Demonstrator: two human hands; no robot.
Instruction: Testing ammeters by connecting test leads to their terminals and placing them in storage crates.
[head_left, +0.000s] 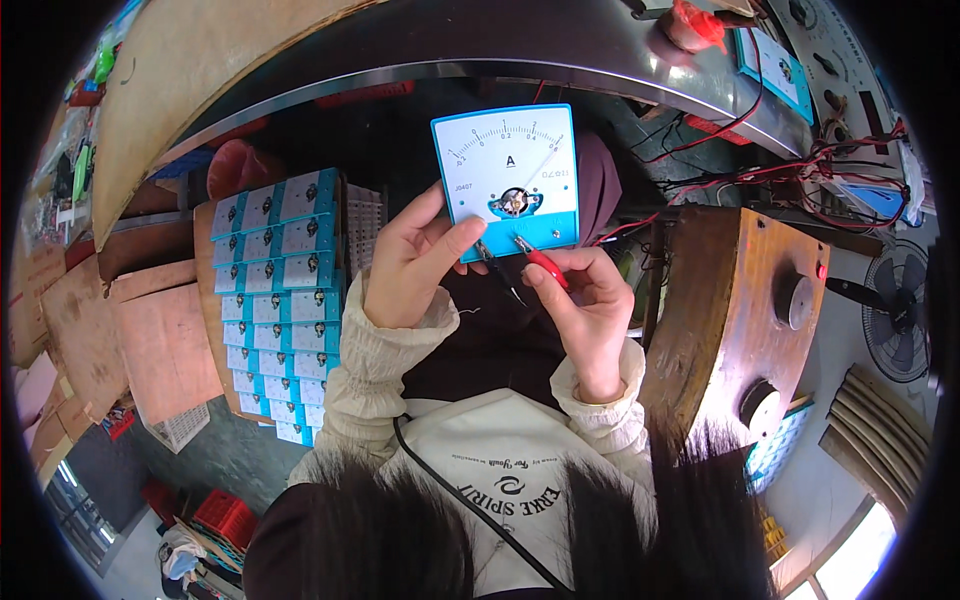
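Note:
A square blue-and-white analog ammeter is held up in front of me, its dial facing me and its needle toward the right end of the scale. My left hand grips its lower left corner, thumb on the blue front strip. A black alligator clip sits at the strip beside that thumb. My right hand pinches a red alligator clip, whose metal tip meets the blue strip near the middle. What the left fingers do behind the meter is hidden.
Several similar meters stand in rows on a board at left. A metal-edged bench runs across the far side. At right are a wooden box with round knobs, tangled red and black wires, a control panel and a fan.

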